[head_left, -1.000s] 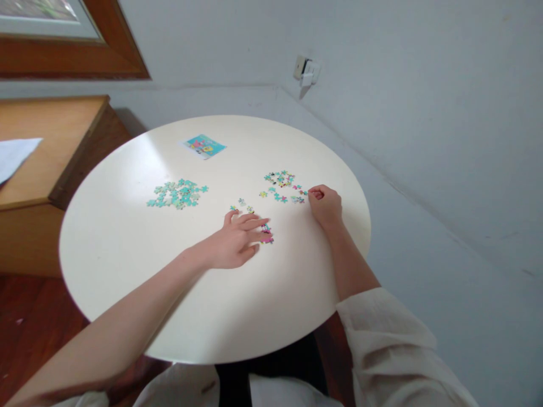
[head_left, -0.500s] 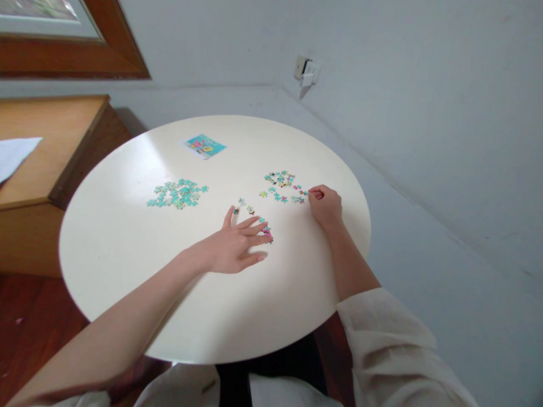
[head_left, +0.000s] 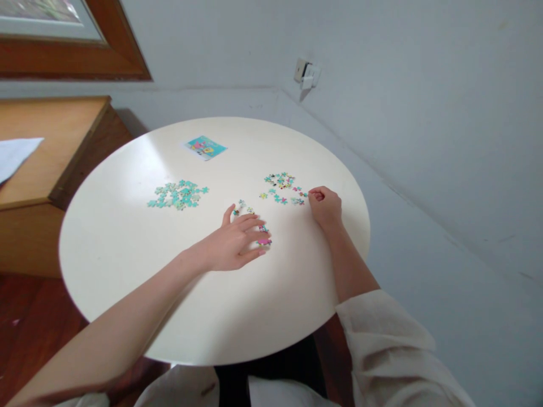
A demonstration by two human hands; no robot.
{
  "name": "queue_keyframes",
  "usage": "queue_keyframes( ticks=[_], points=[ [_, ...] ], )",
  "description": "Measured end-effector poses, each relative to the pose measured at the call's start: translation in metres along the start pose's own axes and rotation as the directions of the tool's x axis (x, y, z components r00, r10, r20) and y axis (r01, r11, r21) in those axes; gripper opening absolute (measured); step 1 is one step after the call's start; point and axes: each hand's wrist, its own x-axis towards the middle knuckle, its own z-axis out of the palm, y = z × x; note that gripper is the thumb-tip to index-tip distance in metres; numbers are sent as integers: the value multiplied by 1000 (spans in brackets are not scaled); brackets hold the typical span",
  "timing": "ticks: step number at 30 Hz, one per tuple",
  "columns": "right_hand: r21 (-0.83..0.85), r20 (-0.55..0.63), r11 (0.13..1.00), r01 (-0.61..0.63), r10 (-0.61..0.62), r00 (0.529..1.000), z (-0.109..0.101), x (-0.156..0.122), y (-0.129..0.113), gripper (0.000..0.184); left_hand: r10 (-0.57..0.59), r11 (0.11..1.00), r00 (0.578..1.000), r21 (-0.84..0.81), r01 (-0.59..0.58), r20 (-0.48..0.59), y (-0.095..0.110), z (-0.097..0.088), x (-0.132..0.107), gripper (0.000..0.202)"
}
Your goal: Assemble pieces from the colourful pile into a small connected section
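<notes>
My left hand (head_left: 235,242) is open, palm down over the table, with its fingers spread across a few pink and teal jigsaw pieces (head_left: 263,242) that they partly cover. Two small loose pieces (head_left: 242,203) lie just beyond its thumb and index finger. My right hand (head_left: 326,206) rests on the table with its fingers curled closed; whatever they may hold is hidden. Close by its fingertips is a scatter of mixed pieces (head_left: 296,200). Behind these sits a small colourful cluster (head_left: 280,180). A larger heap of teal and pale pieces (head_left: 180,195) is at the left.
A teal picture card (head_left: 206,147) lies toward the back of the round white table (head_left: 203,333). Left of the table stands a wooden cabinet (head_left: 46,158) with a white sheet (head_left: 17,152) on it. A socket with a plug (head_left: 307,73) is on the wall.
My left hand's fingers have bent and drawn together slightly, shifting over the pieces and uncovering more of the pink one. My right hand stays where it was.
</notes>
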Motion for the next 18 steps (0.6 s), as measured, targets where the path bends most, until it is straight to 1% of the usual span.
queue_keyframes(
  ticks=[6,9,15,18],
  points=[
    [60,-24,998,-8,10,1000,2,0,1,12,11,1000,1000,-6,-11,-16,0,1,0,34],
    [50,-54,999,-21,24,998,3,1,1,9,6,1000,1000,3,-6,-12,0,2,-1,35],
    [22,-142,1000,-11,14,990,6,4,5,5,10,1000,1000,16,-10,18,-1,3,-1,34],
    [4,-146,1000,-14,15,989,6,4,6,4,-1,1000,1000,11,1,5,0,3,-1,32]
  ],
)
